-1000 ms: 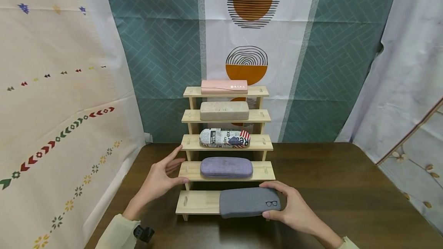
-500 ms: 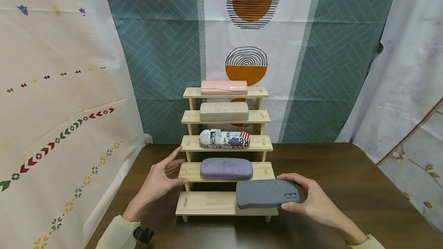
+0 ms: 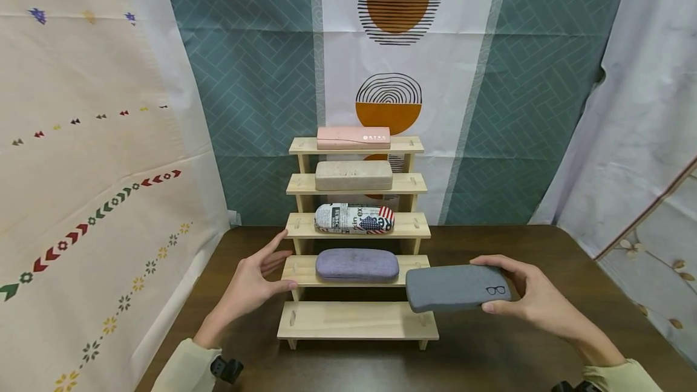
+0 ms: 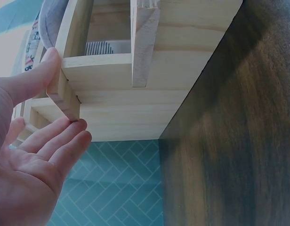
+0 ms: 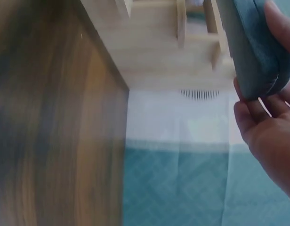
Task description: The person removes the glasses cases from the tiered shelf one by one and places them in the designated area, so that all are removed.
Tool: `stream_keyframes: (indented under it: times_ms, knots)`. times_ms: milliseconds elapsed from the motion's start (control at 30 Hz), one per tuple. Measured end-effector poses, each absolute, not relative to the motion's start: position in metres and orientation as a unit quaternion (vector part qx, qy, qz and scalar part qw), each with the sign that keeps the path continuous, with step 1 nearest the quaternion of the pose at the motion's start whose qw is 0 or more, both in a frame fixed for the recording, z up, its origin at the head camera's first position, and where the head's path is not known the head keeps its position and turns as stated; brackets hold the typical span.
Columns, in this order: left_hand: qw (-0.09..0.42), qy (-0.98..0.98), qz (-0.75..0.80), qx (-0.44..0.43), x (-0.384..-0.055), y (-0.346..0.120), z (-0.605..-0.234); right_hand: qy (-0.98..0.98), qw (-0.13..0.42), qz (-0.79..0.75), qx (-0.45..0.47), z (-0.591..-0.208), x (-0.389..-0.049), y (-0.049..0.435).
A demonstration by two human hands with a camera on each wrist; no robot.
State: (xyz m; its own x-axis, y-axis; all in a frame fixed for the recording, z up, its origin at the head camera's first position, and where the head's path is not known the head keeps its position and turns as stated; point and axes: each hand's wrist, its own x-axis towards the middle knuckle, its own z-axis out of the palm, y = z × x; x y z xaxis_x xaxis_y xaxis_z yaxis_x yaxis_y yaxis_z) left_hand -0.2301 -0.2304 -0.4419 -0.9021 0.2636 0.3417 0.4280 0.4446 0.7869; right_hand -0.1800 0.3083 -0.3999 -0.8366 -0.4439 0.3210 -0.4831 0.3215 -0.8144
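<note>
My right hand [image 3: 536, 301] grips one end of a grey glasses case [image 3: 457, 287] with a small glasses drawing on it. The case hangs off the lower right of the wooden tiered stand [image 3: 356, 320], tilted slightly. In the right wrist view the thumb lies on one side of the case [image 5: 255, 52] and the fingers on the other. My left hand [image 3: 253, 280] rests at the stand's left side with its fingers fairly straight. Its thumb touches a board's end, and its index fingertip reaches the board above. The left wrist view shows the fingers [image 4: 65, 143] against the board end.
On the upper steps lie a pink case [image 3: 353, 138], a beige case [image 3: 354, 175], a newsprint-patterned case [image 3: 354, 218] and a purple case [image 3: 356, 264]. The stand is on a dark wooden table [image 3: 501, 343]. Patterned cloth [image 3: 245, 77] hangs behind and at the sides.
My right hand has lifted the grey glasses case off the lowest step and carried it right and upward. The left hand has stayed in place at the stand.
</note>
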Motion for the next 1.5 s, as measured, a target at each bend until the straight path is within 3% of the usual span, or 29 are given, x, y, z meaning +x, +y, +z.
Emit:
stream_keyframes:
  times_ms: [600, 1500]
  knots:
    - [0.086, -0.843, -0.49, -0.203, -0.23, -0.231, -0.444, -0.839, 0.042, 0.47, 0.272, -0.401, -0.212, 0.38]
    - [0.087, -0.841, -0.492, -0.206, -0.231, -0.231, -0.445, -0.858, 0.016, 0.468, 0.211, -0.429, -0.259, 0.41]
